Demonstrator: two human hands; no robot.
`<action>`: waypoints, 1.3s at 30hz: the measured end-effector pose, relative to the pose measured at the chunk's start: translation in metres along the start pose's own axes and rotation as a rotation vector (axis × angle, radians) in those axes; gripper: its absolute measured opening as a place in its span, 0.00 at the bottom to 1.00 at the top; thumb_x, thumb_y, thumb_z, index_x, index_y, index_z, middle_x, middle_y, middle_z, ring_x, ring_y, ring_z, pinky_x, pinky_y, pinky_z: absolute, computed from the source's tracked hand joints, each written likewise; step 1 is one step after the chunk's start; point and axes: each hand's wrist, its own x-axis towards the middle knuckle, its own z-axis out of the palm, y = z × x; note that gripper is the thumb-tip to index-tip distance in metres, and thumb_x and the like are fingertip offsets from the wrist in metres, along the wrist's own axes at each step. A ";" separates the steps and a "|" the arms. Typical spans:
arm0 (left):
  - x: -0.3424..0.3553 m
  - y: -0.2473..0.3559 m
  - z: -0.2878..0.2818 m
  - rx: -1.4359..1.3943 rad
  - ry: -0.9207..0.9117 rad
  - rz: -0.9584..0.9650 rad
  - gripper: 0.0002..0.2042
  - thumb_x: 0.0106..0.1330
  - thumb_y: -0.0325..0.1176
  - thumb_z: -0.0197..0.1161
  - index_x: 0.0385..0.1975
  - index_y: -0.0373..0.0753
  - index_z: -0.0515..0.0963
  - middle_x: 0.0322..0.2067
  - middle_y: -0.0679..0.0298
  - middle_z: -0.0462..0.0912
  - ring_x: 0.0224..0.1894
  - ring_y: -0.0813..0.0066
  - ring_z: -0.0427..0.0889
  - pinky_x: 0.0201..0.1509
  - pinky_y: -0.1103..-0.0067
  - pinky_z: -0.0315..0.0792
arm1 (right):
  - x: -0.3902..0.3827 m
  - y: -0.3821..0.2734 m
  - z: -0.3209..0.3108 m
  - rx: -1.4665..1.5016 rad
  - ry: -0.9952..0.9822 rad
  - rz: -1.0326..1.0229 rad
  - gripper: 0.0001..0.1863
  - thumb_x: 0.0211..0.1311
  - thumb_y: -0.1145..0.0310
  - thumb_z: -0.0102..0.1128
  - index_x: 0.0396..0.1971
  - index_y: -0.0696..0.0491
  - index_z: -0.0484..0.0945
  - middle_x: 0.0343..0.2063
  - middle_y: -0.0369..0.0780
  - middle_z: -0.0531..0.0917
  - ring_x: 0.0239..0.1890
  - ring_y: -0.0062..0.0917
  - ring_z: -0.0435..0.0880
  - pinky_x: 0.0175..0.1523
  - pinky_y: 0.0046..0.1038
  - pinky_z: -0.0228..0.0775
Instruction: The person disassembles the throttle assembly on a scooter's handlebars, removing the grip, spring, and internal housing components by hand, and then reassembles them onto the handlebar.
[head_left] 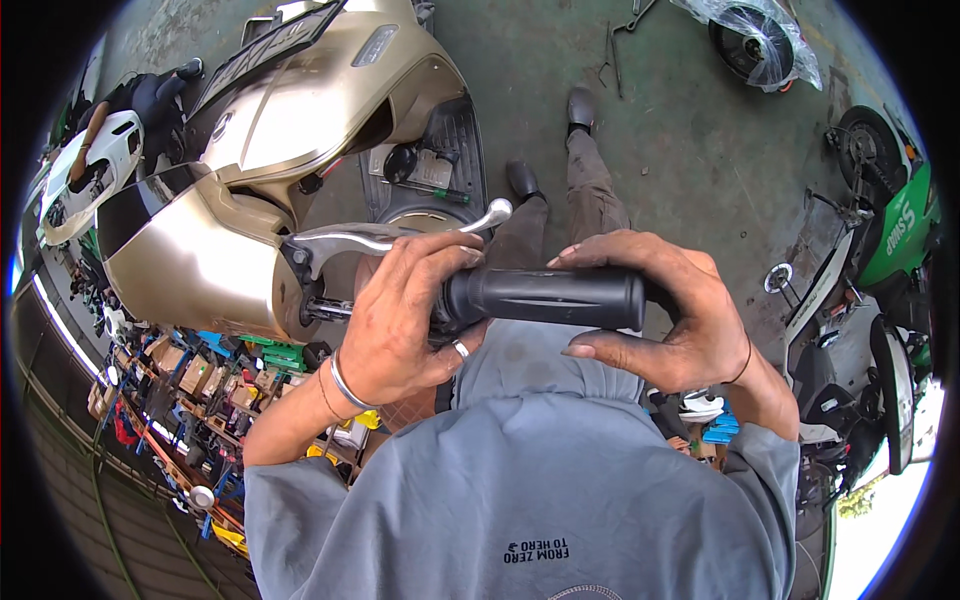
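A black rubber handlebar grip [560,297] points to the right from the bar of a gold scooter [195,265]. My left hand [405,315] is wrapped round the grip's inner end, thumb below and fingers on top; its palm hides part of the bar. My right hand [690,310] curves around the outer end, fingers above and thumb below with a gap; whether the fingertips touch the rubber is hard to tell. A silver brake lever [345,238] runs just beyond my left fingers, ending in a round knob.
Small parts and a green-handled tool [450,196] lie on the scooter's footboard [375,200]. A plastic-wrapped wheel [750,48] rests far right on the floor. A green motorbike [895,225] stands at right. Another person [155,100] is by a white panel at far left. Cluttered shelves [200,400] stand near left.
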 end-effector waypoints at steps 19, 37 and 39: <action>-0.029 -0.010 0.025 -0.290 0.329 -0.189 0.37 0.47 0.27 0.79 0.59 0.33 0.67 0.53 0.51 0.79 0.55 0.57 0.81 0.58 0.69 0.75 | 0.001 0.000 0.026 0.140 0.228 0.027 0.23 0.48 0.77 0.71 0.47 0.59 0.76 0.45 0.47 0.80 0.48 0.29 0.81 0.50 0.30 0.74; -0.043 -0.011 0.030 -0.532 0.581 -0.129 0.20 0.58 0.17 0.68 0.50 0.28 0.73 0.39 0.51 0.84 0.40 0.65 0.87 0.46 0.74 0.82 | 0.004 0.074 0.068 -0.306 -0.387 0.569 0.27 0.50 0.73 0.60 0.54 0.58 0.70 0.44 0.47 0.73 0.47 0.48 0.78 0.52 0.42 0.71; -0.044 -0.005 0.033 -0.688 0.719 -0.119 0.16 0.60 0.18 0.66 0.48 0.28 0.73 0.37 0.51 0.83 0.40 0.63 0.85 0.44 0.71 0.82 | 0.015 0.086 0.080 -0.378 -0.427 0.579 0.25 0.52 0.70 0.62 0.51 0.59 0.69 0.45 0.52 0.75 0.45 0.51 0.79 0.51 0.44 0.71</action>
